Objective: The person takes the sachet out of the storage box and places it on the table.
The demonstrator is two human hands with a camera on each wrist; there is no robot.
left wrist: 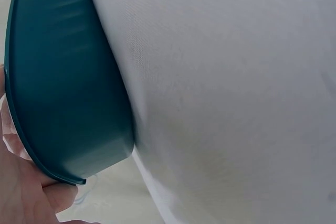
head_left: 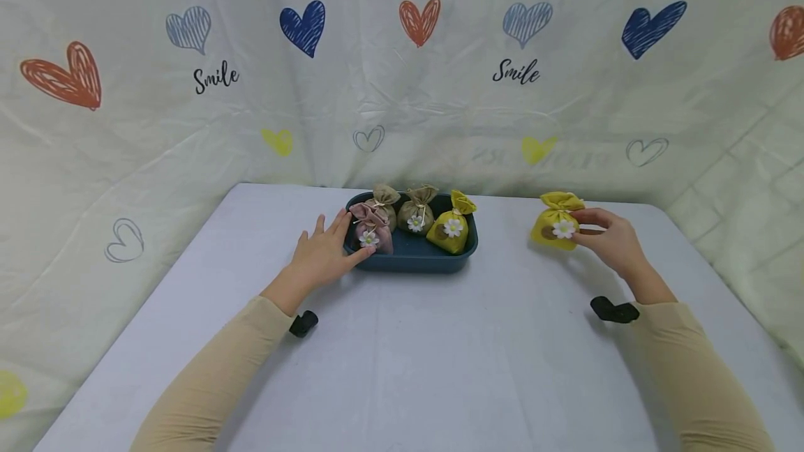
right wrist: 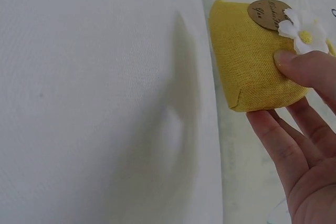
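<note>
The tray is dark teal, and in it sit a dusty-pink pouch, two brownish-beige pouches and a yellow pouch. Right of the tray, a second yellow pouch carries a white, yellow-centred flower and a brown tag. Behind the tray, an off-white cloth is patterned with red, blue and yellow hearts and black lettering.

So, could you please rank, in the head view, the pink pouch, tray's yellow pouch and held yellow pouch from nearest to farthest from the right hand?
1. Held yellow pouch, in the right hand.
2. Yellow pouch in the tray, right end.
3. Pink pouch, tray's left end.
</note>
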